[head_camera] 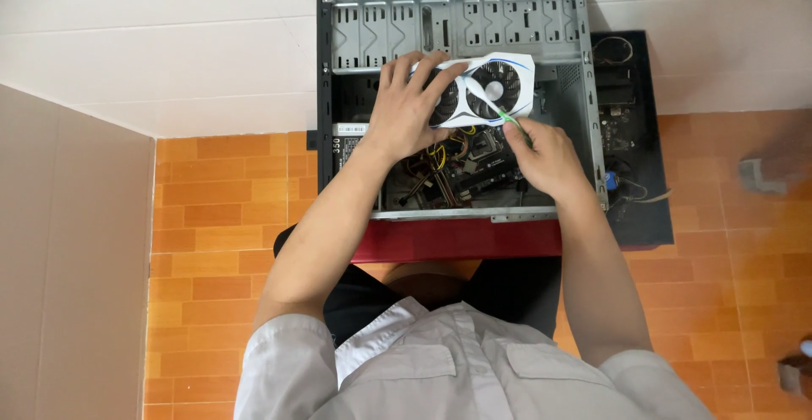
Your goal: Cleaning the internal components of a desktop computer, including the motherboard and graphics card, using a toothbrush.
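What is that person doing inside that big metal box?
A person is leaning over an open computer case that lies on its side on an orange tiled floor. Their left hand grips a white graphics card with two round fans, holding it just above the inside of the case. Their right hand holds a thin green tool against the card's edge. Coloured wires and circuit boards show underneath.
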